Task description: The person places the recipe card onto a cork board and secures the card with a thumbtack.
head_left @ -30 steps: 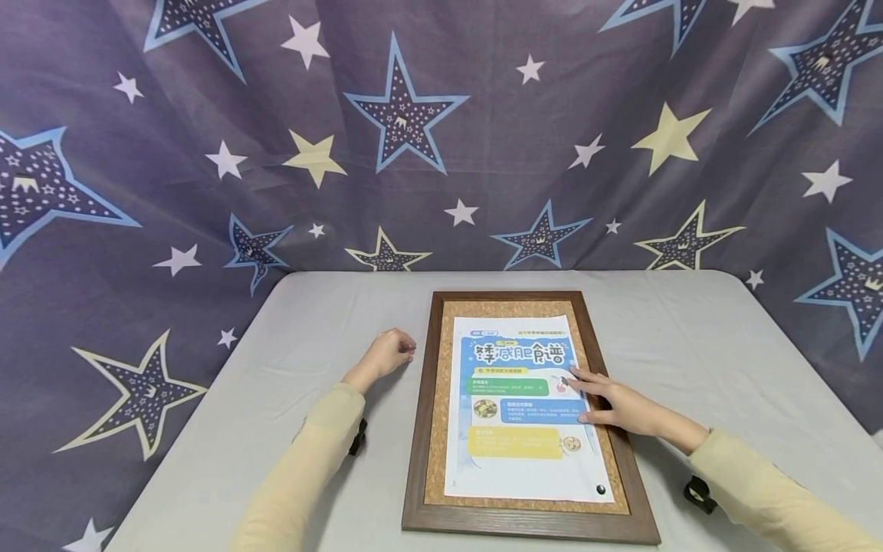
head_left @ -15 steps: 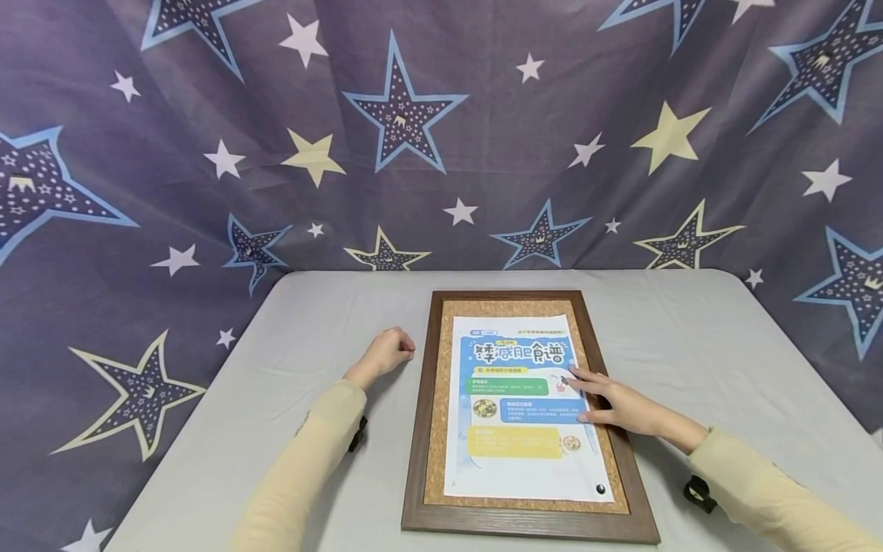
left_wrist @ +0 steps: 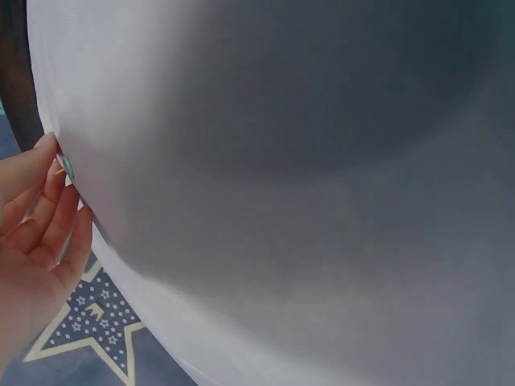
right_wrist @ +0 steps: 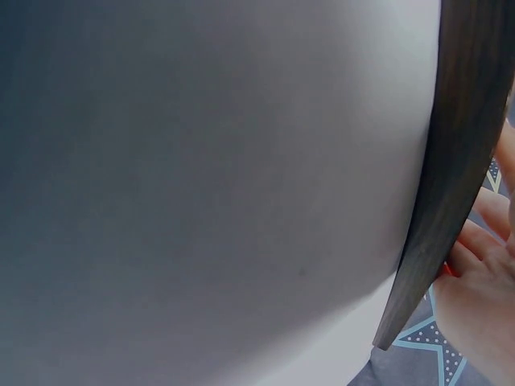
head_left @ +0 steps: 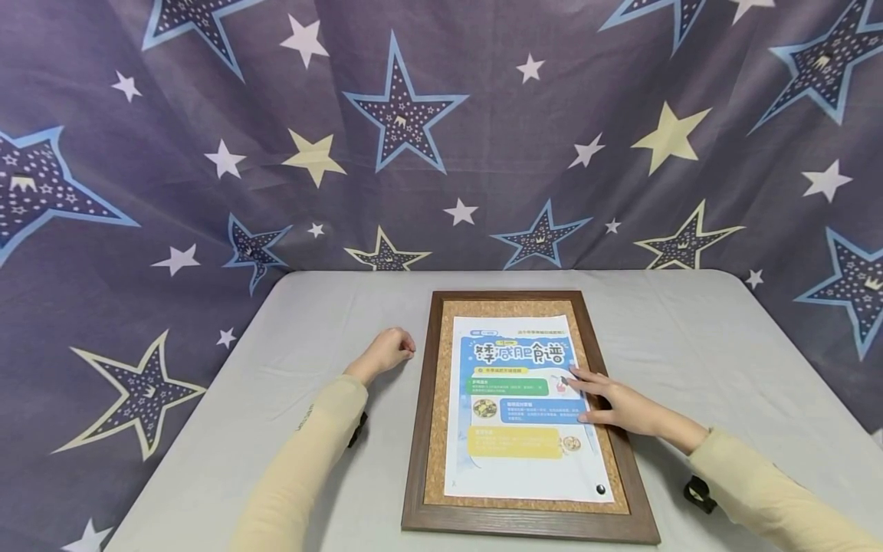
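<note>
A printed paper sheet (head_left: 524, 475) with coloured text boxes lies on a cork board (head_left: 507, 308) in a brown wooden frame (head_left: 531, 524). One round black tack (head_left: 600, 489) sits at the sheet's lower right corner. Left of the frame, my left hand (head_left: 388, 353) is just above or on the table. Its thumb and fingers pinch a small thumbtack (left_wrist: 67, 168) with a pale green head and brass-coloured point. My right hand (head_left: 624, 406) reaches across the frame's right side, fingers extended and resting on the sheet. A small red spot (right_wrist: 449, 270) shows by that hand; what it is I cannot tell.
A pale grey cloth covers the table (head_left: 331, 307) on both sides of the frame. Behind and to the left hangs a purple-grey curtain (head_left: 441, 245) printed with stars. Black wrist straps (head_left: 700, 494) show below the sleeves.
</note>
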Motion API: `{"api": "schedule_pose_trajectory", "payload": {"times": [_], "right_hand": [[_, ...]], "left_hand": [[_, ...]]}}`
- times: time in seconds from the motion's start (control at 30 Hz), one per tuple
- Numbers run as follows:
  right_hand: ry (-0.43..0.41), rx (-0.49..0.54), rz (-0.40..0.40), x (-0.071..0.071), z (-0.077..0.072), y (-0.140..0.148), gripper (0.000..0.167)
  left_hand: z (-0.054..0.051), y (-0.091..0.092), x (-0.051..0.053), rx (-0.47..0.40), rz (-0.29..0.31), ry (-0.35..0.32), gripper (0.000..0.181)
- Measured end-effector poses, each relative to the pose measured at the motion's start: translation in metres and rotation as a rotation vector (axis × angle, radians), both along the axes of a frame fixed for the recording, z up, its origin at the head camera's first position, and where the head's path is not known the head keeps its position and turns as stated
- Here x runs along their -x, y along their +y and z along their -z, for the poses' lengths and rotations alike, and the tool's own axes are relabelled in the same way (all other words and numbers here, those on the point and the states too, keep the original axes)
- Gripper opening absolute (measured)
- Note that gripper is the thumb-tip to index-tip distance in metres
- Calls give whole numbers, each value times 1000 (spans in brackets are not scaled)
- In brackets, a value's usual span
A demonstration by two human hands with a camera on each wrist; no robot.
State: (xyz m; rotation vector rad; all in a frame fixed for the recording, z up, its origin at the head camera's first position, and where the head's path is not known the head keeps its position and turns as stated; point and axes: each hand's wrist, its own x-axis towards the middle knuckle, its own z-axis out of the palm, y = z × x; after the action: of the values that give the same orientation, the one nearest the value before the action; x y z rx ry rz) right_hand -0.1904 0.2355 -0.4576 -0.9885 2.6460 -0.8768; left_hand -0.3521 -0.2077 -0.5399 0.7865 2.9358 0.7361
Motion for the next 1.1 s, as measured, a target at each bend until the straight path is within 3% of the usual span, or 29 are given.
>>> {"api": "schedule_pose_trajectory", "payload": {"times": [0.07, 0.13, 0.2, 0.23, 0.33, 0.43, 0.47, 0.67, 0.87, 1.1], "right_hand": [[-2, -3, -3, 0, 0, 0, 65], [-3, 1, -5, 0, 0, 0, 65], [-4, 3, -5, 0, 0, 0, 65], [-5, 2, -4, 0, 0, 0, 65], [-5, -6, 2, 0, 1, 0, 65], [-8, -12, 8, 1, 1, 0, 65], [-8, -13, 9, 1, 1, 0, 65], [-6, -9, 9, 1, 1, 0, 64], [-2, -7, 3, 1, 1, 0, 65], [10, 8, -1, 0, 1, 0, 64]], "left_hand": [[-36, 13, -25, 14, -44, -51, 5], [-61, 22, -44, 16, -74, -74, 4], [-72, 26, -52, 16, -82, -77, 5], [-61, 20, -42, -27, -57, -69, 8], [-61, 19, -42, -28, -64, -75, 9], [-65, 21, -45, -44, -102, -86, 10], [-79, 28, -55, -11, -149, -104, 8], [-92, 34, -63, -27, -189, -46, 8], [-98, 42, -59, -93, -223, -53, 9], [-106, 52, -56, -153, -206, -18, 9]]}}
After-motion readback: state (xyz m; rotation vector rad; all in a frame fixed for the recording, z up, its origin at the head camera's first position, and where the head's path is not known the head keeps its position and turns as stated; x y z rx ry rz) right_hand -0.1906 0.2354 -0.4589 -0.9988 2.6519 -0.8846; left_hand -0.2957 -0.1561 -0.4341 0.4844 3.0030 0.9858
